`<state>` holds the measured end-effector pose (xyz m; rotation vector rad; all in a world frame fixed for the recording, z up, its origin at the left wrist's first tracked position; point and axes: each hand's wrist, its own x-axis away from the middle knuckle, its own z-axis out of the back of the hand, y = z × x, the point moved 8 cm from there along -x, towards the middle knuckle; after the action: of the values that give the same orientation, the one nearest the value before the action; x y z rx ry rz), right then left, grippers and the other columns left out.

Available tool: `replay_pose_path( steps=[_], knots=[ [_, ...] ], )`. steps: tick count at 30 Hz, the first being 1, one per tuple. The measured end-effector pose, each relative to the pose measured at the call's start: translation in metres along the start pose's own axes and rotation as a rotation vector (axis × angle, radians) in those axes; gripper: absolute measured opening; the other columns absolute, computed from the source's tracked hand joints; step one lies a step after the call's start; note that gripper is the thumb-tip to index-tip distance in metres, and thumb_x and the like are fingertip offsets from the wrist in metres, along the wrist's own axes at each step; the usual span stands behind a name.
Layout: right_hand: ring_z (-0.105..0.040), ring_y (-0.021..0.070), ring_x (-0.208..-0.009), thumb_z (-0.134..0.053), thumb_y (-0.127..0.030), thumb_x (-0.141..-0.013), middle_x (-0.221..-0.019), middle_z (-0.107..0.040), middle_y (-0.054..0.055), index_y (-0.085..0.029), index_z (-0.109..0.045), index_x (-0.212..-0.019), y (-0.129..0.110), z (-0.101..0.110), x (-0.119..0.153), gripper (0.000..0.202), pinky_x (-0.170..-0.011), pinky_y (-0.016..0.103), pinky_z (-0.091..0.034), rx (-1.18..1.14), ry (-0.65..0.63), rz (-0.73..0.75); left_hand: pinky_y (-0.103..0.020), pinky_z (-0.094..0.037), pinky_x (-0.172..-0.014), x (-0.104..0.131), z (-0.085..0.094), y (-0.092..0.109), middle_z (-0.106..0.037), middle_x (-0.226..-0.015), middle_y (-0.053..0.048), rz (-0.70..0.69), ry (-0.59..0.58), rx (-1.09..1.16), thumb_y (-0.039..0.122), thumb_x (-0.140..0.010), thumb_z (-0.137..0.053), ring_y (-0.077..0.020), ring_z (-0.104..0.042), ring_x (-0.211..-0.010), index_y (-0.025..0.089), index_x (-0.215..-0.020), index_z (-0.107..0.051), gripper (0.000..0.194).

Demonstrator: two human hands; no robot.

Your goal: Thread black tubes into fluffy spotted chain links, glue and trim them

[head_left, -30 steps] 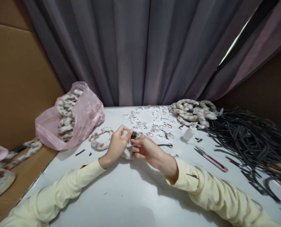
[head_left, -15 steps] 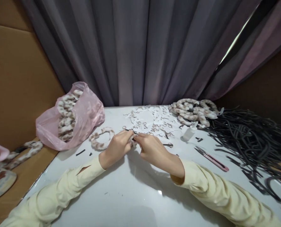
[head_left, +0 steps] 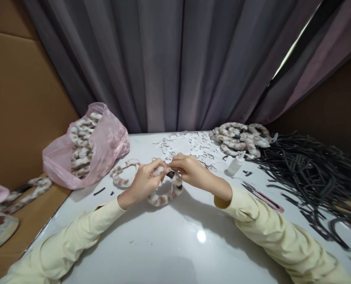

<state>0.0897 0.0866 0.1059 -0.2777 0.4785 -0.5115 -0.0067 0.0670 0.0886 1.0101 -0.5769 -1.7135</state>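
A furry white-and-brown ring (head_left: 164,199) hangs between my hands over the middle of the table, its lower curve close to the tabletop. At its top shows a short black section, and a small white strip dangles just below. My left hand (head_left: 144,180) is closed, thumb and fingers pinching the fur left of the black section. Fingers bent, my right hand (head_left: 191,170) grips the ring at its upper right; its fingertips are partly hidden. Behind my left hand a second furry ring (head_left: 120,182) lies flat on the table.
Left stands a pink plastic bag (head_left: 112,144) of furry pieces. Scattered small metal rings and clippings (head_left: 199,148) cover the back. On the right are a white bottle (head_left: 235,165), pink-handled snips (head_left: 264,197), a furry pile (head_left: 237,138) and a heap of black tubes (head_left: 308,169).
The furry ring, mostly hidden between my hands before, now hangs in view below them with its black section showing. My hands have turned and my right fingers have shifted upward.
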Motion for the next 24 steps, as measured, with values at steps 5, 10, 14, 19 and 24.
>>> replay_pose_path(
  steps=[5,10,14,19,24],
  knots=[
    [-0.053,0.0115,-0.066,-0.043,0.006,-0.074,-0.074,-0.06,0.002,-0.017,-0.069,-0.087,0.012,-0.001,0.0,0.036,-0.062,0.021,-0.037,-0.099,-0.025,-0.07,-0.019,-0.029,-0.044,-0.002,-0.007,-0.012,-0.056,-0.058,0.005,0.071,-0.048,0.04,0.034,-0.082,-0.053,-0.0065,-0.037,-0.042,0.019,-0.069,-0.052,0.019],
    [-0.056,0.0219,-0.092,-0.043,-0.001,-0.078,-0.101,-0.061,0.013,-0.013,-0.063,-0.104,0.003,0.019,0.01,0.034,-0.071,0.029,-0.043,0.09,0.301,-0.189,-0.018,-0.031,-0.045,-0.007,-0.004,-0.031,-0.054,-0.054,0.005,0.246,0.035,0.286,0.034,-0.079,-0.058,-0.0069,-0.04,-0.043,0.018,-0.069,-0.046,0.022],
    [-0.059,0.016,-0.065,-0.045,-0.002,-0.074,-0.073,-0.066,0.005,-0.014,-0.065,-0.082,-0.007,0.002,0.014,0.025,-0.063,0.026,-0.044,-0.125,0.176,-0.296,-0.016,-0.032,-0.047,-0.01,-0.002,-0.039,-0.051,-0.052,0.006,0.355,0.09,0.578,0.03,-0.075,-0.062,-0.0053,-0.039,-0.044,0.017,-0.068,-0.046,0.022],
    [-0.053,0.0093,-0.042,-0.04,-0.014,-0.086,-0.072,-0.065,0.002,-0.017,-0.052,-0.109,0.006,-0.05,0.015,0.027,-0.042,0.021,-0.041,-0.672,0.037,-0.478,-0.015,-0.031,-0.042,-0.009,-0.011,-0.049,-0.043,-0.053,0.006,0.519,0.04,0.913,0.022,-0.073,-0.065,-0.0031,-0.035,-0.042,0.015,-0.062,-0.044,0.024],
    [-0.052,0.0081,-0.038,-0.046,-0.031,-0.087,-0.079,-0.061,0.0,-0.021,-0.043,-0.109,0.012,-0.072,0.012,0.024,-0.032,0.02,-0.037,-1.259,0.174,-0.54,-0.017,-0.036,-0.04,-0.004,-0.024,-0.039,-0.03,-0.045,0.009,0.67,-0.126,1.131,0.019,-0.074,-0.06,-0.0045,-0.033,-0.037,0.017,-0.061,-0.041,0.023]
  ],
)
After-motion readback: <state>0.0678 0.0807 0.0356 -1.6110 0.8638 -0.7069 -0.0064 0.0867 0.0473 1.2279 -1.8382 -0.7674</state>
